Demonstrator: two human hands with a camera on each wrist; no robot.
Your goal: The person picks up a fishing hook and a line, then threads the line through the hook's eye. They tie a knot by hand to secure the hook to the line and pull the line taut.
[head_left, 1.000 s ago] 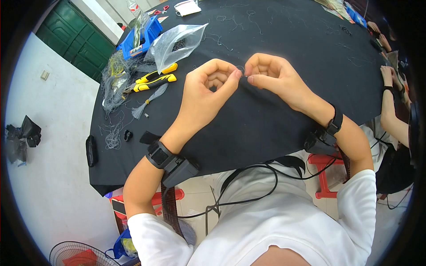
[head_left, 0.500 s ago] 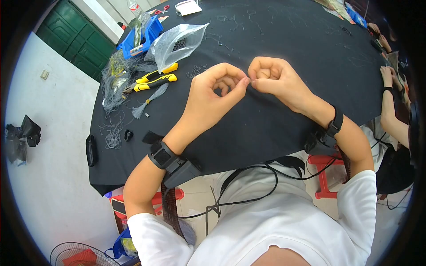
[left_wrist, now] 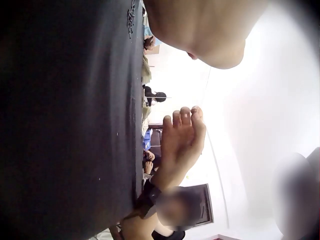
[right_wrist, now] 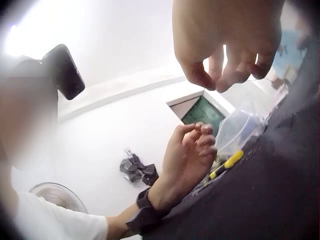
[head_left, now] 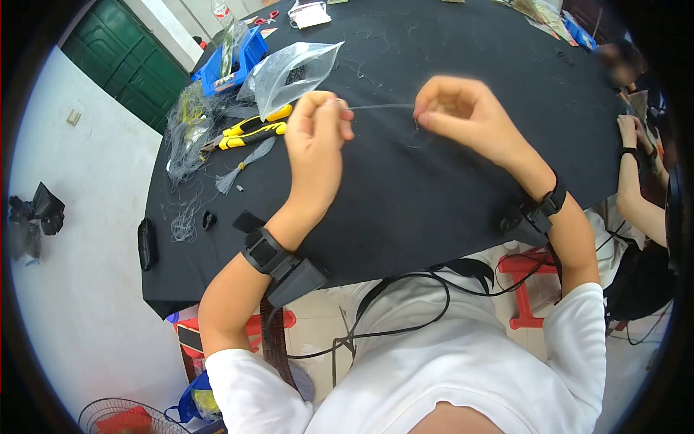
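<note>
A thin translucent line (head_left: 383, 106) runs nearly level between the two hands, above the black table. My left hand (head_left: 316, 145) pinches its left end with curled fingers, close beside the plastic bag. On the other side my right hand (head_left: 470, 119) pinches the line between thumb and forefinger, and a short loose end dangles under those fingertips. The right wrist view shows the right hand (right_wrist: 227, 45) with its fingertips together, the left hand (right_wrist: 187, 160) beyond it. Small dark metal pieces (left_wrist: 131, 20) lie in a pile on the table in the left wrist view.
A clear plastic bag (head_left: 296, 76) with dark bits leans by a blue bin (head_left: 235, 61). Yellow-and-black pliers (head_left: 253, 136), a tied bundle of line (head_left: 246, 166) and tangled strands (head_left: 184, 137) lie at the left. Another person's arm (head_left: 631, 166) rests at the right edge.
The hands were together at the fingertips; now they are apart, with the line drawn out between them. The left hand moved left and turned, the right hand moved slightly right and away.
</note>
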